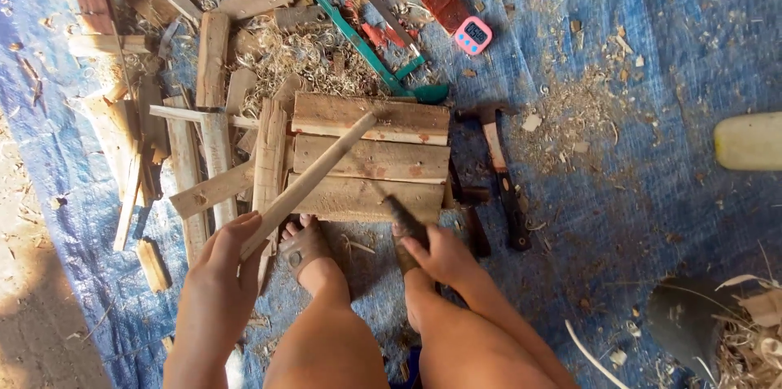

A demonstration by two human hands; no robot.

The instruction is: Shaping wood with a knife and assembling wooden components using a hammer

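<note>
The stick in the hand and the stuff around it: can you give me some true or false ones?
1. The left hand holds a long wooden stick. True.
2. The stick's far end rests on a stack of planks. True.
3. The right hand is empty. False: it has its grip on a dark tool.
4. The little timer is green. False: it is pink.
5. A hammer lies on the blue tarp, right of the planks. True.
6. The green saw lies on the person's knees. False: it lies beyond the planks.
</note>
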